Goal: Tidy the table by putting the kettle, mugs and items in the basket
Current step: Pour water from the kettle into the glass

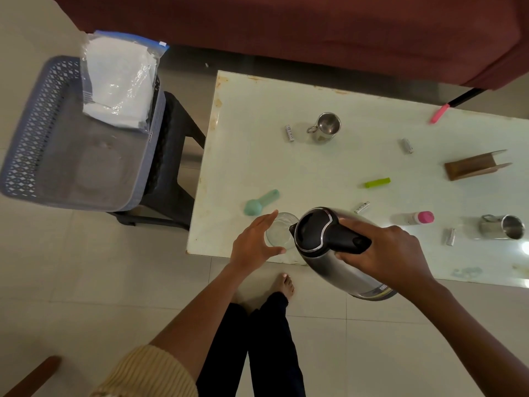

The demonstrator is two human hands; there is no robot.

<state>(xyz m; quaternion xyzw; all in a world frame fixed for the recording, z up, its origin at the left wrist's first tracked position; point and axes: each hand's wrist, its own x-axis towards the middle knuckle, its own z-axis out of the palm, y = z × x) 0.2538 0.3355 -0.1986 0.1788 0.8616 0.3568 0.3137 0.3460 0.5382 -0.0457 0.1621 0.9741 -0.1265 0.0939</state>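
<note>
The right hand [383,253] grips the black handle of the steel kettle [329,247], tilted with its spout over a clear glass [282,232] at the table's [257,156] near edge. The left hand [254,242] wraps the glass; its contents cannot be told. The basket [37,144], left of the table, holds a plastic bag [120,81]. Two steel mugs [326,126] [503,227] sit beyond and right of the kettle.

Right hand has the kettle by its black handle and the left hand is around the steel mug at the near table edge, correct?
Not quite. The head view shows the left hand around a clear glass, not a steel mug; both steel mugs stand untouched farther along the table. The right hand does hold the kettle by its black handle.
</note>
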